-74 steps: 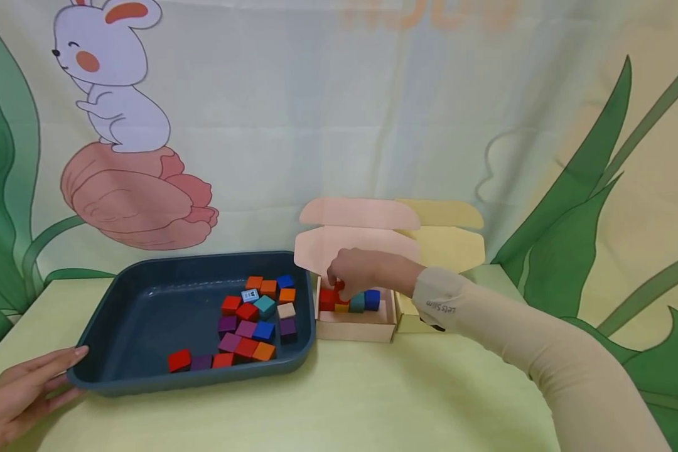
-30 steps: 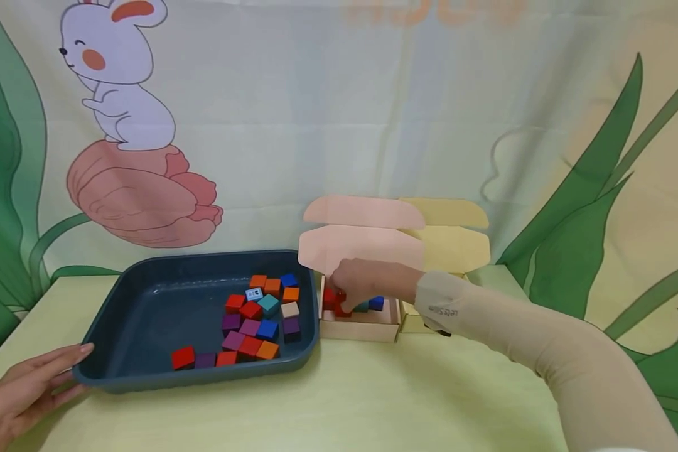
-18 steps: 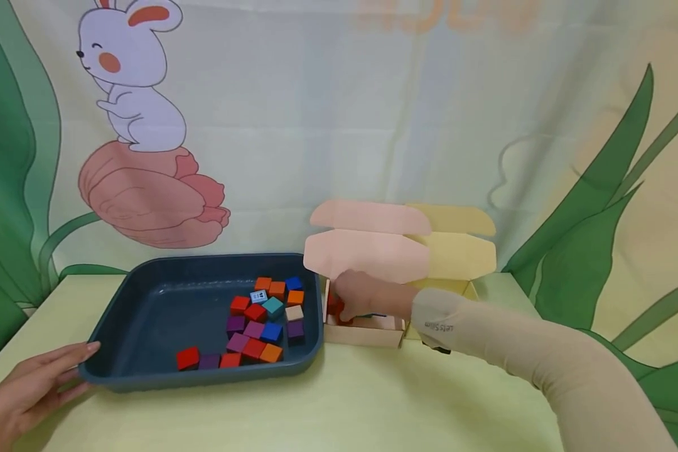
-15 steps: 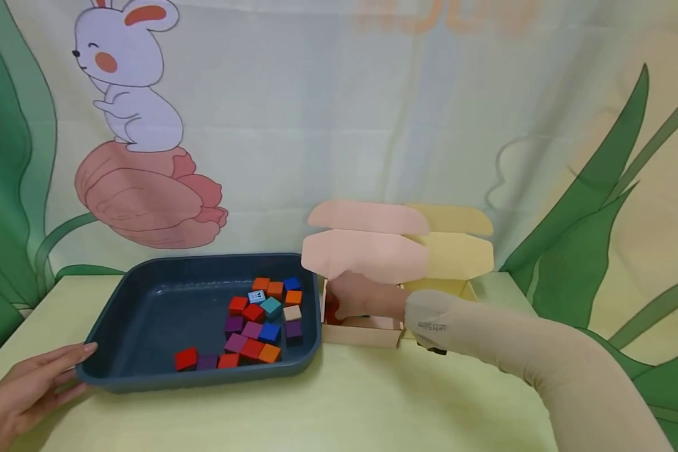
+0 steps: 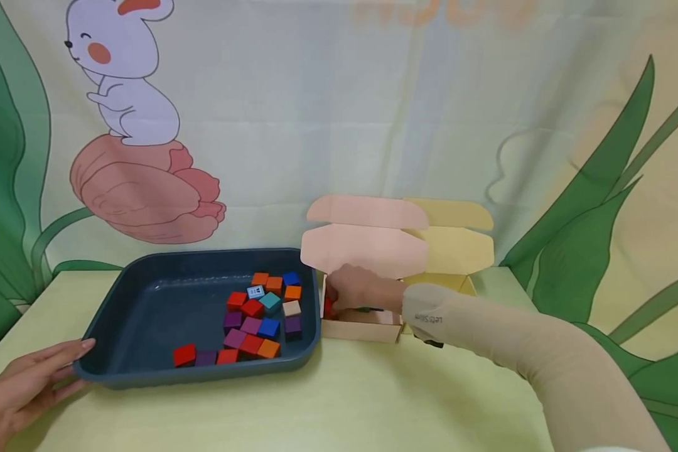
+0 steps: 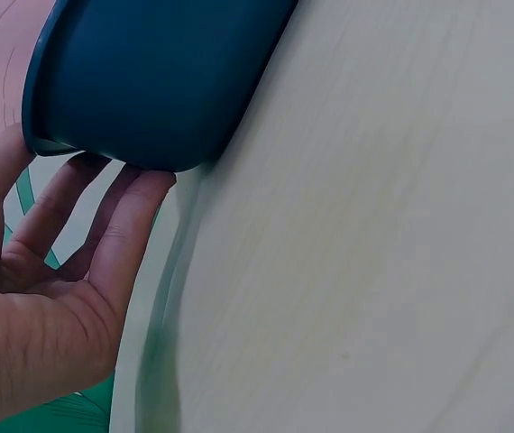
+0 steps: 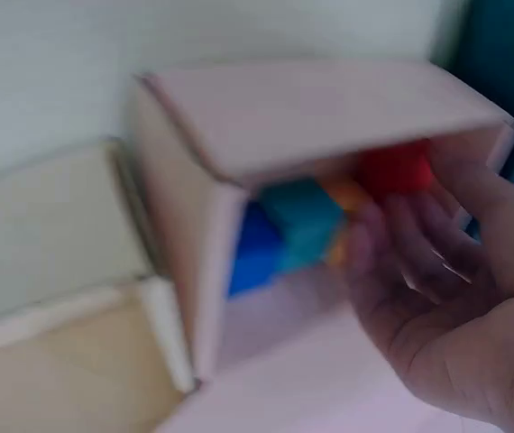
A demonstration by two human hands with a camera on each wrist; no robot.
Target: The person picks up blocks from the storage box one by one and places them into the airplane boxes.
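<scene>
In the head view my left hand (image 5: 31,383) supports the near-left corner of the dark blue tray (image 5: 104,314). The left wrist view shows fairly straight fingers (image 6: 122,234) touching the tray's underside and rim. My right hand (image 5: 356,289) reaches into the left end of the open pink box (image 5: 361,333). Its thumb and curled fingers close around a red cube (image 7: 392,171), though blur and the hand partly hide the contact. Beside it in the box lie an orange cube (image 7: 343,194), a teal cube (image 7: 298,216) and a blue cube (image 7: 252,248).
Several coloured cubes lie mostly in the tray's right half, including a red cube (image 5: 184,355), a teal cube (image 5: 270,302) and a pale cube (image 5: 291,308). A yellow box (image 5: 452,251) stands right of the pink one. Behind the table (image 5: 339,402) hangs a printed cloth (image 5: 271,125).
My right hand has lowered into the pink box with a red cube and shifted toward its left end. The left hand stays at the tray corner. The head view has shifted slightly.
</scene>
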